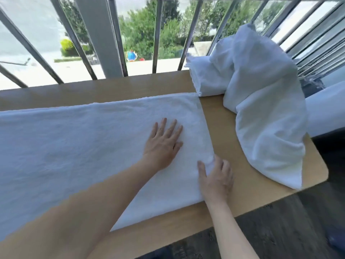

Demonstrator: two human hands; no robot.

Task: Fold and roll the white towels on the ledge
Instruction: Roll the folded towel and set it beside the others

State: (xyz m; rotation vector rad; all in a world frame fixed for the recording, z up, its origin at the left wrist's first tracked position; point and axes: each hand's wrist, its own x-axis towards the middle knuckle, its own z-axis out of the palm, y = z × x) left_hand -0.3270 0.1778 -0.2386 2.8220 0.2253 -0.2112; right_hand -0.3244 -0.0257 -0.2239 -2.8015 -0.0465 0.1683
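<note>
Fingers [172, 128] of your left hand [162, 144]: straight, spread, pressed flat on the white towel [84, 146]. Your right hand [217, 176]: fingers curled, pinching a small bunch of cloth at the towel's right short edge, toward the near corner.

Towel lies flat on the counter [233, 128], long axis left to right along it, left end out of view. A crumpled towel [265, 118] and a folded stack [207, 77] sit at the counter's right end.

Judgement: the right hand is the nearer one to the short edge. The towel's length runs leftward from those fingers, so roll toward the left.
</note>
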